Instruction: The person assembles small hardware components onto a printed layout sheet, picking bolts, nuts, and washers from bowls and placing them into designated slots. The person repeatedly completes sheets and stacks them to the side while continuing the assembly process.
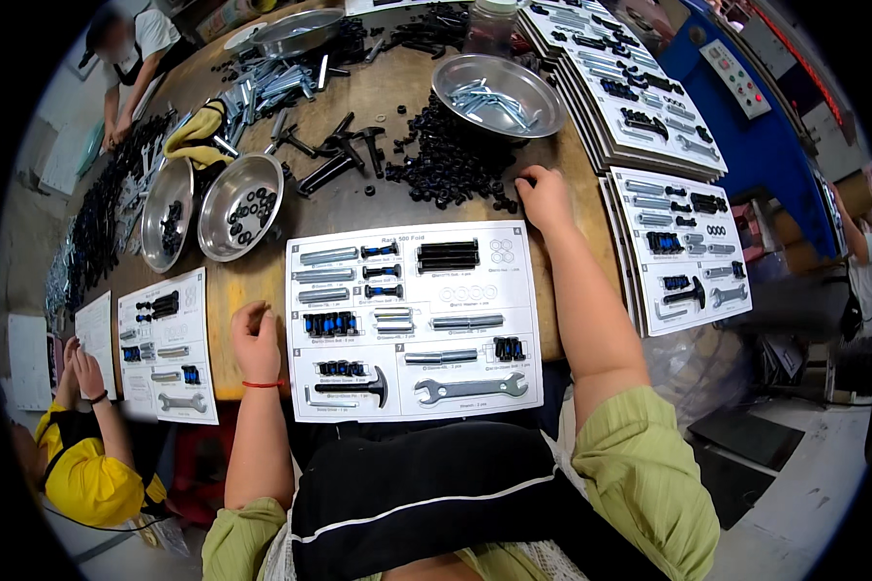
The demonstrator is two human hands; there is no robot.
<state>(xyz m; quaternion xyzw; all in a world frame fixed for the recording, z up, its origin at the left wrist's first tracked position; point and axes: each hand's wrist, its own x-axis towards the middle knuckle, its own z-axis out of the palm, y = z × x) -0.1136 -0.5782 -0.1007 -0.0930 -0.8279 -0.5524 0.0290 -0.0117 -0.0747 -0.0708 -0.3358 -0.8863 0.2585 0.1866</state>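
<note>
A white hardware card lies in front of me at the table's edge, bearing silver sleeves, black bolts, a T-shaped black pin and an open-ended wrench. Washer outlines show along its upper right. Close to the card's left edge, my left hand is loosely closed, with nothing visible in its fingers. My right hand reaches past the card's right corner to the edge of a heap of small black nuts. Its fingers are curled together; what they hold, if anything, is hidden.
Steel bowls stand around: one with silver pins, another with black rings. Black bolts and silver sleeves lie beyond. Stacked filled cards line the right. One co-worker in yellow sits left; another stands far left.
</note>
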